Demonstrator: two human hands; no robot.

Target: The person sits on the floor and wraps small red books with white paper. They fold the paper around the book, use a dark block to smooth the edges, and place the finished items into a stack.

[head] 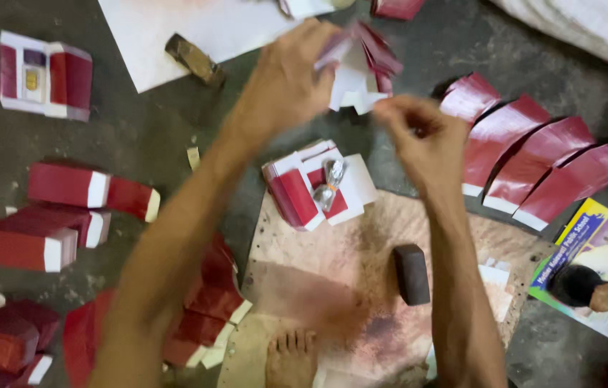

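Red-and-white card pieces (361, 61) sit bunched in the left hand (286, 82), its grip closed on them above the dark floor (174, 122). The right hand (426, 140), just beside, is pinched narrow; whether it holds anything I cannot tell. A clipped card stack (315, 183) lies below them.

- A floor-level craft workshop for making small boxes; work is laid out on a dark, stained floor (174, 122)
- Finished red-and-white boxes (67, 185) piled left; cut red card pieces (534, 165) fanned right
- A worn, stained work board (333, 266); a bare foot (291, 357) beside it
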